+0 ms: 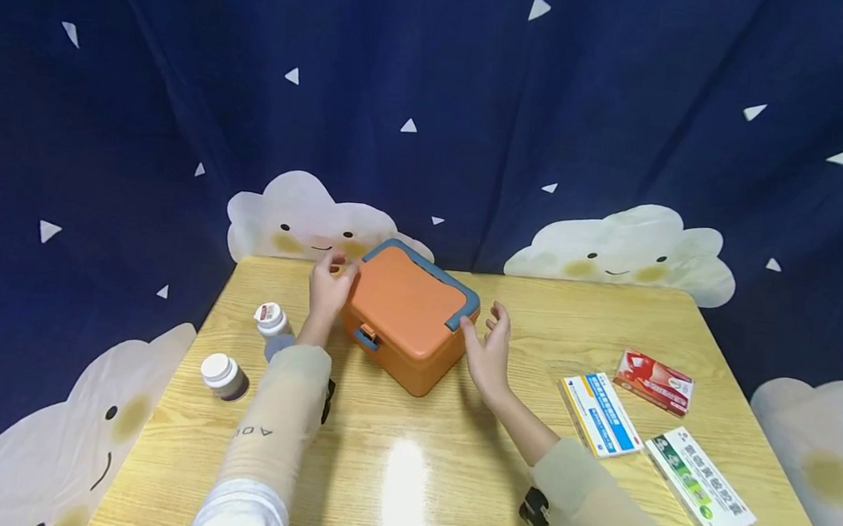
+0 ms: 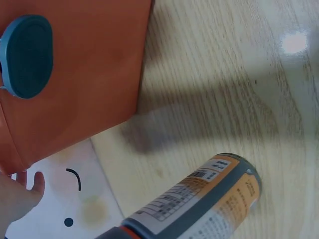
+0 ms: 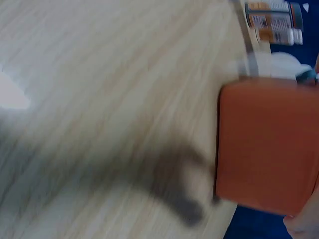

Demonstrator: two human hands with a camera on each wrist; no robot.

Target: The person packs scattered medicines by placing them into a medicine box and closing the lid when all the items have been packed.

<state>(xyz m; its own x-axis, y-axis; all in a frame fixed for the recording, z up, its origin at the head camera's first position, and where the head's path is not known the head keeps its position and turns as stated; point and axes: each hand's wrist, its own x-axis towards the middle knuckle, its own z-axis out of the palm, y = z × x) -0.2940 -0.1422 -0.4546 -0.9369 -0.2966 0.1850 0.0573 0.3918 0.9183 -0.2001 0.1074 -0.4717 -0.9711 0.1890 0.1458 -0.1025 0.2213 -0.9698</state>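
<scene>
An orange case [image 1: 403, 299] with a blue-grey handle [image 1: 441, 274] folded against its lid sits at the middle back of the table, turned at an angle. Its latch [image 1: 367, 336] is fastened on the front; the left wrist view shows the blue-green latch tab [image 2: 30, 57] up close. At the case's left end, my left hand [image 1: 329, 288] has its bent fingertips right at the lid's edge. My right hand [image 1: 489, 352] is by the right end, thumb at the corner near the handle and fingers loosely spread. Neither hand grips it.
Two white-capped bottles, one farther back [image 1: 271, 319] and one nearer [image 1: 223, 375], stand left of my left forearm. To the right lie a red medicine box [image 1: 653, 382], a blue-and-white one [image 1: 602, 414] and a white-and-green one [image 1: 699, 485]. A dark blue curtain [image 1: 444, 89] hangs behind the table.
</scene>
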